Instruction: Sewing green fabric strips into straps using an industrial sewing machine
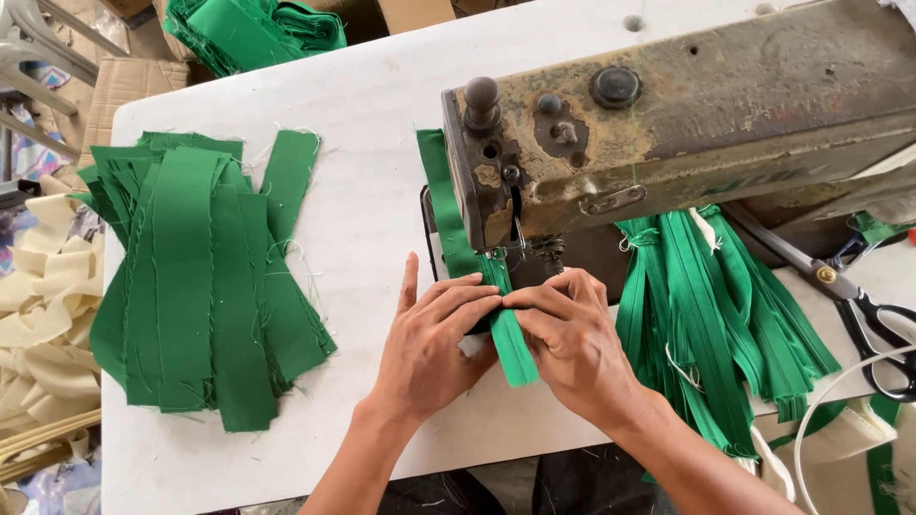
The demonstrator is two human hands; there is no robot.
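My left hand and my right hand lie side by side on the white table, fingertips meeting on a narrow green strip. The strip runs away from me under the presser foot of an old, worn sewing machine and continues behind it along the table. Both hands pinch and flatten the strip just in front of the needle. The strip's near end sticks out below my fingers.
A fanned pile of green fabric strips lies at the left. A bundle of green zippers sits under the machine arm, black-handled scissors at the right. Cream strips hang off the left edge; more green cloth lies beyond.
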